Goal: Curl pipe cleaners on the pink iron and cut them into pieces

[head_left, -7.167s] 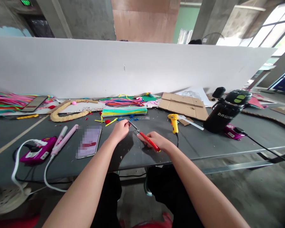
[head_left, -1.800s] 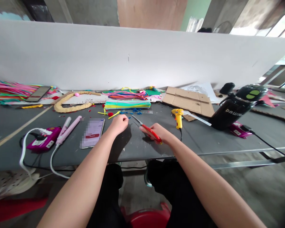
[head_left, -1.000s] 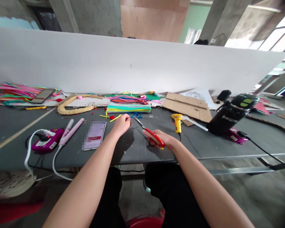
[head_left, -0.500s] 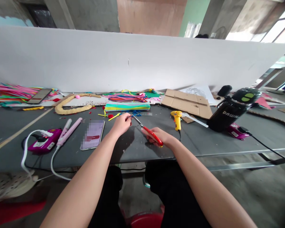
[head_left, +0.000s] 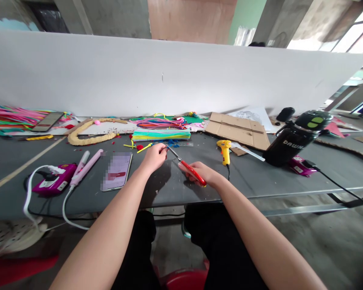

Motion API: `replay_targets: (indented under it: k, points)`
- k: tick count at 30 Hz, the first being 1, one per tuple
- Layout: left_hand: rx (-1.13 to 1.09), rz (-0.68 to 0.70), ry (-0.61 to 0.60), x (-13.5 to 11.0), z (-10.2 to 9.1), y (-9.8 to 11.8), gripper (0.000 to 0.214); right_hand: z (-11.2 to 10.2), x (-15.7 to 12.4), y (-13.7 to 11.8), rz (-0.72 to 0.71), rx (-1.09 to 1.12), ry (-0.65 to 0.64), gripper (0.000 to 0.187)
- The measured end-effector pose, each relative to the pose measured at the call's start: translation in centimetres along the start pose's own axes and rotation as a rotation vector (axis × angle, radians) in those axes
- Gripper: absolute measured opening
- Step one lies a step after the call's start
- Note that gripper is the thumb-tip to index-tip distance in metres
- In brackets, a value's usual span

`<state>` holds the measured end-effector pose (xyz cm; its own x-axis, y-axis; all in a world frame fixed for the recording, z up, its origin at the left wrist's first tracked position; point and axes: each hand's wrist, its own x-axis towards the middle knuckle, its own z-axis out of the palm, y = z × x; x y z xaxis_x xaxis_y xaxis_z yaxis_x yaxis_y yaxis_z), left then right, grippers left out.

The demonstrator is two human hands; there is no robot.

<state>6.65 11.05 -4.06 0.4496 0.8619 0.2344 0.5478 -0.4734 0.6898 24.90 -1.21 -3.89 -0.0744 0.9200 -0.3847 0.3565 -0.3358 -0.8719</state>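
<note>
My right hand point(head_left: 201, 175) is closed round the red handles of a pair of scissors point(head_left: 187, 167), whose blades point up and left. The blade tips meet the fingertips of my left hand point(head_left: 153, 156), which is pinched shut on something too small to make out. Both hands hover just over the grey table point(head_left: 175, 189) near its front edge. A phone point(head_left: 116, 171) lies flat to the left of my left hand. Behind the hands sits a stack of coloured pipe cleaners point(head_left: 161, 134).
A yellow glue gun point(head_left: 224, 150) stands right of my right hand, with a black bottle point(head_left: 293, 139) and flat cardboard point(head_left: 237, 129) beyond. A magenta device point(head_left: 53, 183) and pink iron point(head_left: 86, 161) with white cords lie left. A white board point(head_left: 169, 76) walls the back.
Over the last seconds the scissor tips came back to my left fingertips after a short gap. In the last half second both hands held nearly still.
</note>
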Motion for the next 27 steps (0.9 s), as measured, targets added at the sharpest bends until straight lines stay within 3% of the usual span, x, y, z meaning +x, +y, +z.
replay_targets:
  k: [16, 27]
  points:
    - [-0.007, -0.021, -0.003, 0.2, 0.6, -0.7, 0.019, 0.4, 0.4, 0.5, -0.026, -0.115, 0.155, 0.064]
    - [0.118, -0.068, -0.023, 0.2, 0.5, -0.9, 0.026, -0.1, 0.3, -1.1, 0.066, -0.044, 0.147, 0.064]
